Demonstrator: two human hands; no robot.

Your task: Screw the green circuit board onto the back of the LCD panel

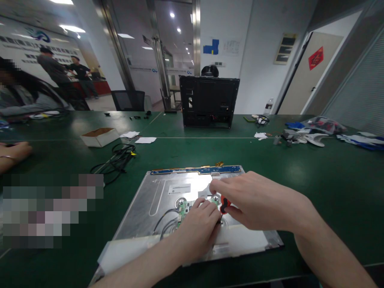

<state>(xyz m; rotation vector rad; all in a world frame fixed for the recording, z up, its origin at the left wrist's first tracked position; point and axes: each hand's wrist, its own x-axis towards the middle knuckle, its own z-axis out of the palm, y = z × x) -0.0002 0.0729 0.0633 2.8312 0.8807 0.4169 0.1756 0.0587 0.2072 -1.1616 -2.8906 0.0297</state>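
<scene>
A flat silver display panel point(147, 196) lies back side up on the table. A blue circuit strip point(192, 171) runs along its far edge. Near the panel's middle is a small green circuit board point(182, 209), partly covered by my left hand point(199, 224); the fingers there are bent together, and what they pinch or press is hidden. My right hand point(255, 200) is closed around the red and black handle of a screwdriver point(224, 205), beside my left fingertips. The screwdriver's tip cannot be seen. Dark cables point(165, 218) run from the green board.
Black cables point(118, 158) lie coiled left of the panel, near an open white box point(100, 137). A black monitor housing point(210, 102) stands at the back. Loose parts point(295, 136) and a plastic bag point(325, 125) lie at the right. Another person's hand point(16, 152) is at the left.
</scene>
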